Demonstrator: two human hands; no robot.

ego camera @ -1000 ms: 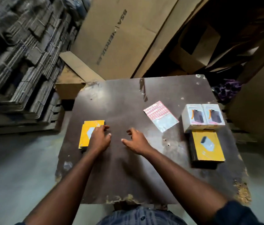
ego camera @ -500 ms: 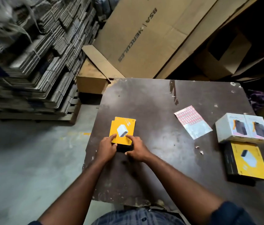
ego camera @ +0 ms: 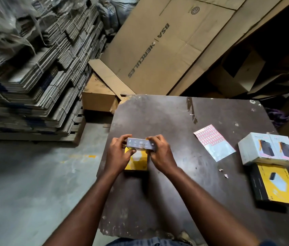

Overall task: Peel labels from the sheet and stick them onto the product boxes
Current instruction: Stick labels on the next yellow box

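Both hands hold one small product box (ego camera: 140, 144) above the left part of the dark table (ego camera: 175, 174), tipped so its grey printed side faces me. My left hand (ego camera: 119, 153) grips its left end and my right hand (ego camera: 159, 153) grips its right end. Under it a second yellow box (ego camera: 137, 162) lies flat on the table. The label sheet (ego camera: 213, 141), red labels on its far half and bare backing on its near half, lies to the right. Two white boxes (ego camera: 268, 148) stand side by side at the right edge, a yellow and black box (ego camera: 276, 184) in front of them.
Two small scraps of paper (ego camera: 223, 173) lie on the table near the sheet. Bundled flat cartons (ego camera: 33, 77) are stacked on a pallet to the left. Large brown cardboard sheets (ego camera: 166, 41) lean behind the table. Grey concrete floor (ego camera: 33, 183) lies left of the table.
Both hands closed on the top yellow box of the left pair, lifted it and tipped it on edge. The view shifted left, so the table sits further right.
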